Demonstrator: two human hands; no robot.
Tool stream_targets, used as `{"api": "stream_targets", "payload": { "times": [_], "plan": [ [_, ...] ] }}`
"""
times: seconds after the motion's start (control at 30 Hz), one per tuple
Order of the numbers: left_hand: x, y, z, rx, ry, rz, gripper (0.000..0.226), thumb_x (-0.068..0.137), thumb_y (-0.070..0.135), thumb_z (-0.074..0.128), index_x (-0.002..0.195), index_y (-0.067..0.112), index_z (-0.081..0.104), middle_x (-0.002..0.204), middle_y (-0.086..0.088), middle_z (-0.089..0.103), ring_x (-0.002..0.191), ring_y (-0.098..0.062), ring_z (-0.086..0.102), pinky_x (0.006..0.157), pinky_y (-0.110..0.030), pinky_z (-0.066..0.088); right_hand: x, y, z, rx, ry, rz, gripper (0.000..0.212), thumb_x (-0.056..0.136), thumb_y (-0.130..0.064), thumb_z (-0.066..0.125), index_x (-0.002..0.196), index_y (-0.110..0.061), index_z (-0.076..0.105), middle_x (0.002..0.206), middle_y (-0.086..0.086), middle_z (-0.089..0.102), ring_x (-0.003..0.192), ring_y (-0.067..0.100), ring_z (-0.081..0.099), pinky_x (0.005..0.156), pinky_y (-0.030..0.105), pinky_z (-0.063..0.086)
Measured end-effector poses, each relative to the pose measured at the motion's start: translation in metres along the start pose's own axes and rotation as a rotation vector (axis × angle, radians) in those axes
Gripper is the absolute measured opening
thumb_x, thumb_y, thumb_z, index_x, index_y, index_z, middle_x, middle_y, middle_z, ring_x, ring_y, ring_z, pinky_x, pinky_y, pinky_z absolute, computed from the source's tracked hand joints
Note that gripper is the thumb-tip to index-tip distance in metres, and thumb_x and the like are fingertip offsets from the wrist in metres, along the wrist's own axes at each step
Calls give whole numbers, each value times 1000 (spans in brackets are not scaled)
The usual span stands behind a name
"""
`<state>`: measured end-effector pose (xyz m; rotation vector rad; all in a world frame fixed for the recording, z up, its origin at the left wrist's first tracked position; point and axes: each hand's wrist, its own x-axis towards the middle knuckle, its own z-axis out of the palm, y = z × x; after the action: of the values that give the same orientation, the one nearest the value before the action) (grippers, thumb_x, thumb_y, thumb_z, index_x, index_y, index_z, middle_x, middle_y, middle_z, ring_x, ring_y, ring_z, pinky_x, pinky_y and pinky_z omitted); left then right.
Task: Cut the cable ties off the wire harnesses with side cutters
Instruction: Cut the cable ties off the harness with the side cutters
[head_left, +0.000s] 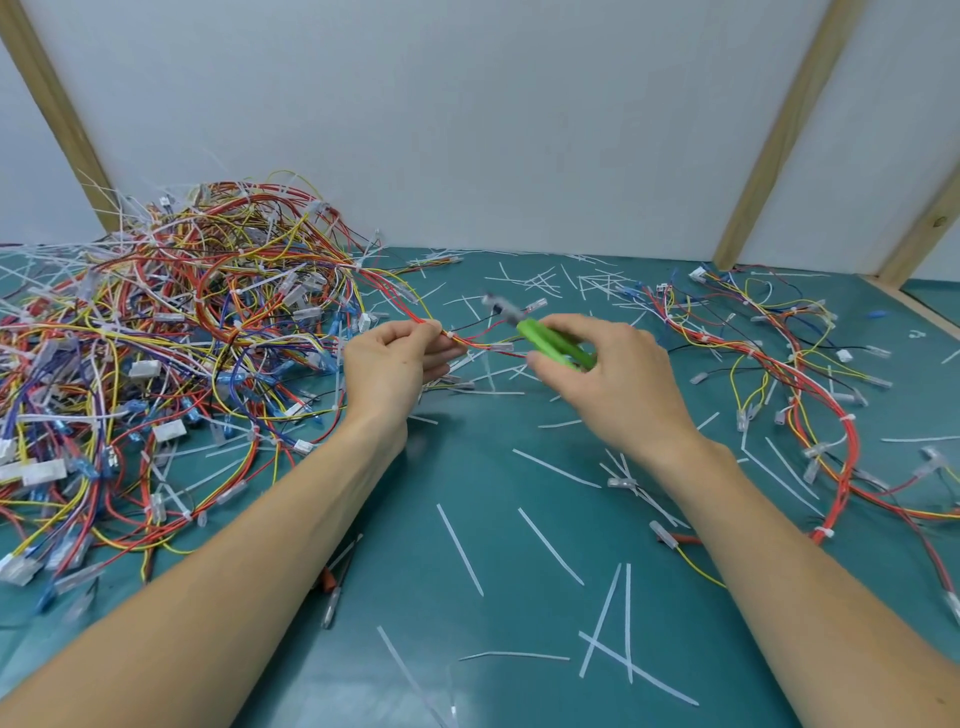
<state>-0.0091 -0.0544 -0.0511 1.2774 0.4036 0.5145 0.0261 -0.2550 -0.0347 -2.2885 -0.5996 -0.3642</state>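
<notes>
Two hands meet over the middle of the teal mat (467, 597), well above the litter of white cut ties (460, 549) scattered across it. The left hand (387, 366) pinches a thin red-and-yellow wire harness (475, 343) between thumb and curled fingers, holding it off the mat just beside a small white cable tie (450, 334) that still circles the strands. The right hand (618, 374) is wrapped around the green handles of the side cutters (553, 340), whose dark head points up and left; it is blurred, so I cannot tell whether the jaws stand apart or together, nor whether they touch the harness yet. A large tangled pile of harnesses (171, 332) lies to the left, with many ties showing in it, and a looser group (779, 374) lies to the right, some ties still on it, so much of the task seems to remain. The main risk, as I judge it, is nipping a wire's insulation together with the tie, since the tie sits tight on slender strands and the cutter head is not yet lined up with it. A loose pinch could let the harness twist as the blades close, and a snipped tie end may fly off toward the face.
</notes>
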Motion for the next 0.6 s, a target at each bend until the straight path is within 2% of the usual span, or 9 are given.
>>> {"api": "stream_targets", "payload": {
  "times": [0.1, 0.17, 0.23, 0.3, 0.37, 0.43, 0.6],
  "plan": [
    [1, 0, -2, -13, -8, -17, 13, 93, 6, 63, 80, 8, 64, 68, -2, 74, 74, -20, 77, 66, -26, 61, 5, 1, 0, 221, 133, 119, 16, 92, -44, 63, 107, -36, 63, 93, -20, 68, 82, 14, 65, 79, 41, 55],
    [1, 1, -2, -31, -19, -27, 13, 93, 6, 63, 80, 9, 64, 67, -2, 73, 75, -21, 77, 66, -26, 61, 7, 0, -2, 357, 145, 203, 16, 95, -37, 62, 110, -32, 58, 101, -17, 65, 81, 18, 64, 70, 45, 58],
    [2, 1, -2, -49, -29, -33, 11, 92, 6, 63, 81, 9, 64, 67, -2, 73, 75, -22, 77, 65, -26, 62, 7, 0, -2, 456, 103, 248, 19, 96, -24, 62, 114, -26, 56, 108, -10, 66, 76, 16, 62, 54, 35, 56],
    [2, 1, -1, -70, -42, -42, 10, 92, 7, 64, 82, 9, 64, 67, -2, 72, 75, -23, 77, 64, -27, 62, 6, 0, 0, 526, 28, 255, 25, 94, -6, 59, 114, -22, 55, 107, -7, 70, 65, 10, 60, 47, 26, 51],
    [1, 2, 0, -100, -61, -58, 10, 91, 7, 63, 82, 10, 63, 66, -2, 71, 75, -23, 77, 62, -27, 62, 5, 0, 2, 544, -39, 243, 33, 92, 3, 56, 108, -25, 54, 101, -10, 74, 58, 6, 59, 47, 24, 50],
    [1, 4, 0, -143, -76, -83, 11, 92, 8, 61, 81, 11, 61, 63, 0, 69, 73, -22, 77, 59, -25, 60, 6, 0, 4, 507, -51, 231, 38, 90, 5, 56, 102, -31, 53, 98, -13, 75, 61, 4, 60, 49, 24, 49],
    [2, 6, -3, -250, -105, -147, 4, 94, 12, 60, 91, 10, 63, 63, 2, 65, 57, -10, 67, 53, -21, 54, 9, 3, -2, 499, 139, 295, 39, 87, 2, 53, 101, -35, 51, 99, -12, 75, 69, 11, 60, 64, 43, 55]
  ]
}}
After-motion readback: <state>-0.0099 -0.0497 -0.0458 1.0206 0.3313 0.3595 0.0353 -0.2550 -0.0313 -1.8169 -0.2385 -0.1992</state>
